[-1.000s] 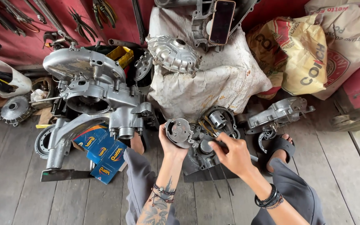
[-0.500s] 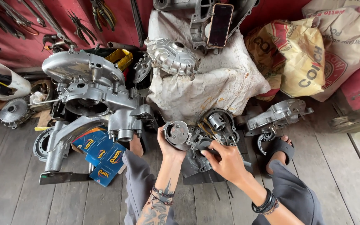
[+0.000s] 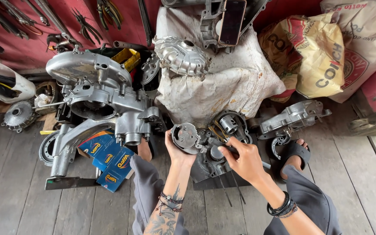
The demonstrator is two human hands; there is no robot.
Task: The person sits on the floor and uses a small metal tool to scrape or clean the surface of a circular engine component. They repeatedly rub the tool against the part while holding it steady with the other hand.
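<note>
Metal round cover (image 3: 185, 137) in left-hand fingers (image 3: 169, 140), prob. pinched

Grey trousers (image 3: 146, 191), black sandal (image 3: 294, 152) — beaded wristbands (image 3: 170, 202).

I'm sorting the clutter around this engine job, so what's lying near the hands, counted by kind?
Blue boxes: 3
Printed sacks: 2
Phones: 1
Large engine casings: 1
Round metal plates, held in the left hand: 1
Total: 8
The right hand rests on the dark engine part on the floor.
</note>
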